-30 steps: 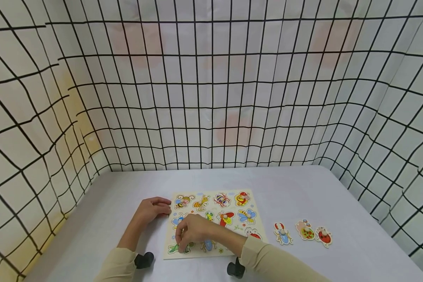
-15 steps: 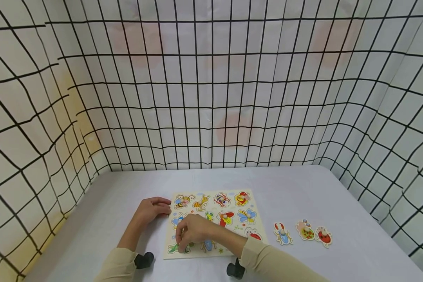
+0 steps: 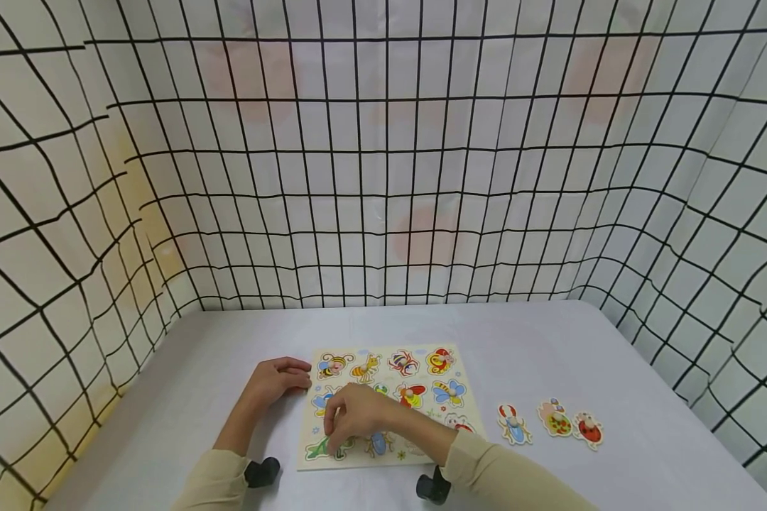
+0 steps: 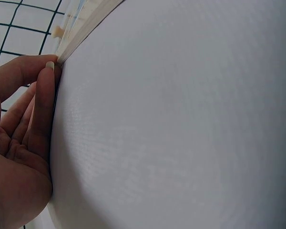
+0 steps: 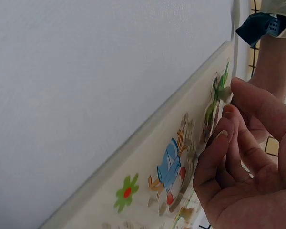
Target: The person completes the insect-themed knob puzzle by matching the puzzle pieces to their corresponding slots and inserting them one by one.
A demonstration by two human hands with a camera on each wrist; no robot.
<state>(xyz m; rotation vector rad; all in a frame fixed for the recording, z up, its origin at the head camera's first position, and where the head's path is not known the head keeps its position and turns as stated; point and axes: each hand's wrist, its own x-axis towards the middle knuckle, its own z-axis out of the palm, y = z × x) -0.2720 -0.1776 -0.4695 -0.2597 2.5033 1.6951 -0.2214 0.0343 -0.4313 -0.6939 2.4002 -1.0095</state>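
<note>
A cream wooden peg puzzle board point(image 3: 386, 349) with several insect pieces lies on the table. My right hand point(image 3: 358, 411) hovers over its near left part, thumb and fingertips beside the knob of a green insect piece point(image 5: 214, 107) that sits in the board. In the right wrist view thumb and finger stand apart near that knob, partly hiding it. Beside it lies a blue beetle picture point(image 5: 169, 164) with a recessed outline. My left hand point(image 3: 275, 383) rests on the table, its fingertips touching the board's left edge point(image 4: 93, 24).
Right of the board lie a loose stag beetle piece point(image 3: 514, 424), a pink and green insect piece point(image 3: 555, 417) and a ladybug piece point(image 3: 589, 429). White walls with a black grid point(image 3: 383, 163) enclose the table's back and sides.
My right hand has shifted slightly right and up off the green piece, showing more of it. The left hand stays at the board's edge.
</note>
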